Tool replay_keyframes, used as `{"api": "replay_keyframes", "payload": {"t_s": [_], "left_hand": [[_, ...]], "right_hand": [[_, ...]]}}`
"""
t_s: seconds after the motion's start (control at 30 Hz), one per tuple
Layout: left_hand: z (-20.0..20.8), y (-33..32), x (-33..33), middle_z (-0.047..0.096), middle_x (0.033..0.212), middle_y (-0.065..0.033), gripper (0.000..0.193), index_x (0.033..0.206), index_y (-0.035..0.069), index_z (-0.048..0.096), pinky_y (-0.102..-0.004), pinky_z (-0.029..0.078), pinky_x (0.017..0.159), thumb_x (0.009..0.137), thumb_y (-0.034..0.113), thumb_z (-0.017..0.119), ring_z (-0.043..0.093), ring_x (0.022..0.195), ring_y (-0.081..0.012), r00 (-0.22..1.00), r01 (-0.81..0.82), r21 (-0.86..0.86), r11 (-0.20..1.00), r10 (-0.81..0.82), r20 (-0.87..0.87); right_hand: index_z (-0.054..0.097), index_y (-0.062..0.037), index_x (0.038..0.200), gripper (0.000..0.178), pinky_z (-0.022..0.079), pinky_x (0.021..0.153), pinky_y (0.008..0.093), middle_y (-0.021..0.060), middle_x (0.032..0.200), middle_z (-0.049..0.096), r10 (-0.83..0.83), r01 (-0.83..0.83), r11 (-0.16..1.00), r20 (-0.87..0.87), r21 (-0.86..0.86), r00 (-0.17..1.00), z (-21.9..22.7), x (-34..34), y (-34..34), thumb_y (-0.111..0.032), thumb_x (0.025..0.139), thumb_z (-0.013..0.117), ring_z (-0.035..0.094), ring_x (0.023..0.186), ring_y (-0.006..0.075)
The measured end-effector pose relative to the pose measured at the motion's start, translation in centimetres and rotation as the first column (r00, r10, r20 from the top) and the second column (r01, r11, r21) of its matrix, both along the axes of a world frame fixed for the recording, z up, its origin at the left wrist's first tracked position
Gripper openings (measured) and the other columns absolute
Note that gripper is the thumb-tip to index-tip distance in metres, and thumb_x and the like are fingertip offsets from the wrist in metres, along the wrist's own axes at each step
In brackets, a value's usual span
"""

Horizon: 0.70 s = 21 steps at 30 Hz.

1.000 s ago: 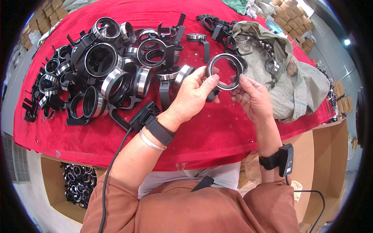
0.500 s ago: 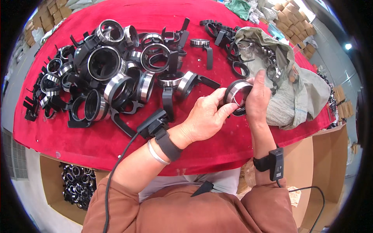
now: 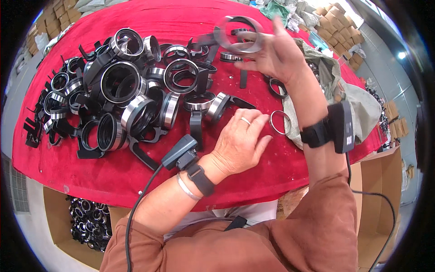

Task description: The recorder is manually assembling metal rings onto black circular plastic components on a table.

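Note:
Over the far right of the table is my right hand (image 3: pixel 276 52), its fingers spread. A black and silver ring-shaped part with a handle (image 3: pixel 259 37) is smeared by motion at those fingers and looks loose from them. My left hand (image 3: pixel 240 140) hovers over the red cloth with its thumb apart, holding nothing. Close to its fingertips is a thin silver ring (image 3: pixel 288 123); whether they touch cannot be told. Left of the hands lies a heap of similar black and silver ring parts with handles (image 3: pixel 121 81).
The red cloth (image 3: pixel 217 181) covers the table. A pale woven sack (image 3: pixel 358 109) with more ring parts lies at the right. Cardboard boxes stand below on both sides; the left box (image 3: pixel 58 213) contains many rings. A cable runs from each wrist device.
My right hand has swung up and away, and the ring part once between both hands is now far up the table. My left hand has opened. A thin silver ring now shows beside it.

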<state>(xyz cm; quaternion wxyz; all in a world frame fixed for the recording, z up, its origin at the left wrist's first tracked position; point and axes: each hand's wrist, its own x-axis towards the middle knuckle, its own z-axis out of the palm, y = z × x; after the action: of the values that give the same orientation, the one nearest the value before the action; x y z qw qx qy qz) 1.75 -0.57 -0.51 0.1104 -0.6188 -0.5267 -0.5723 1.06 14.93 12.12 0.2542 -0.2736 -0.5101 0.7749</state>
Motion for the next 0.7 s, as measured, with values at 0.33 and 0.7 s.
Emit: {"api": "replay_keyframes", "payload": {"t_s": [0.33,0.7], "left_hand": [[-1.7,1.1,0.1,0.048,0.11,-0.0238,0.048,0.118,-0.006,0.046,-0.04,0.043,0.09,0.075,0.004,0.064,0.05,0.104,-0.0389,0.99,-0.024,-0.279,0.96,0.063,0.129],[-0.3,0.9,-0.6,0.059,0.08,-0.0119,0.033,0.093,0.002,0.051,-0.0425,0.042,0.091,0.069,0.008,0.072,0.058,0.079,-0.0331,0.975,-0.203,-0.178,0.963,0.181,-0.131]], "right_hand": [[0.065,-0.0056,0.092,0.022,0.049,0.077,0.0443,0.0204,0.089,0.063,-0.629,-0.72,0.011,0.564,0.694,0.535,-10.4,10.2,9.0,-0.022,0.078,0.062,0.06,0.088,0.0381],[0.059,-0.0015,0.113,0.046,0.05,0.073,0.0313,0.0116,0.093,0.063,-0.271,-0.442,0.355,0.543,0.824,0.795,-3.2,14.0,1.4,-0.026,0.076,0.071,0.06,0.083,0.0205]]}}
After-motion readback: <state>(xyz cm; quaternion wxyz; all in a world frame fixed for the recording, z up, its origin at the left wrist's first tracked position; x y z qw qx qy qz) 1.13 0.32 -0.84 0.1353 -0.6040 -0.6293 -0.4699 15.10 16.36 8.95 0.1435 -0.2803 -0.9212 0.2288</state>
